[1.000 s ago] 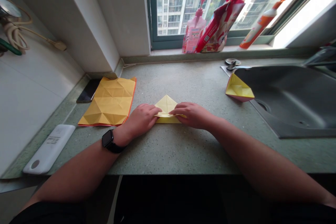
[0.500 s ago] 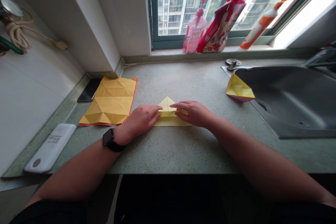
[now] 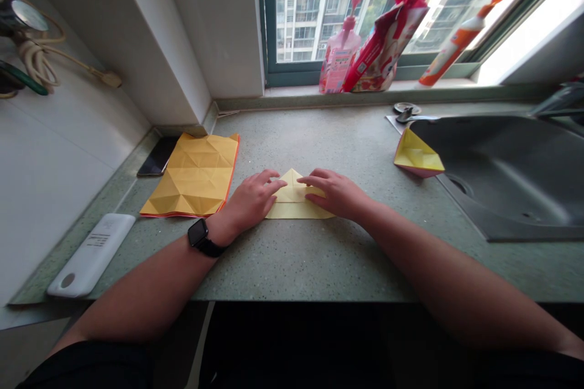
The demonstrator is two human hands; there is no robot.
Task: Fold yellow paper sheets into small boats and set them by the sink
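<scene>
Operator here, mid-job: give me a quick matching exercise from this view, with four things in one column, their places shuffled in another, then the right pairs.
Things:
1. pale yellow folded paper
2. creased orange-yellow paper sheet
3. yellow-and-pink folded paper boat
4. pink pump bottle

Places:
A. window ledge
B. counter, left of the left hand
C. beside the steel sink
D. between the left hand and right hand

Pairs: 1D, 2B, 3C, 4A.

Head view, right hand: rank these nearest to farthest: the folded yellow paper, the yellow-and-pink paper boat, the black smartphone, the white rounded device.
From the right hand:
1. Folded yellow paper: under its fingertips, to the left.
2. Yellow-and-pink paper boat: to the right, by the sink.
3. Black smartphone: far left, by the wall.
4. White rounded device: farther left, at the counter's edge.
</scene>
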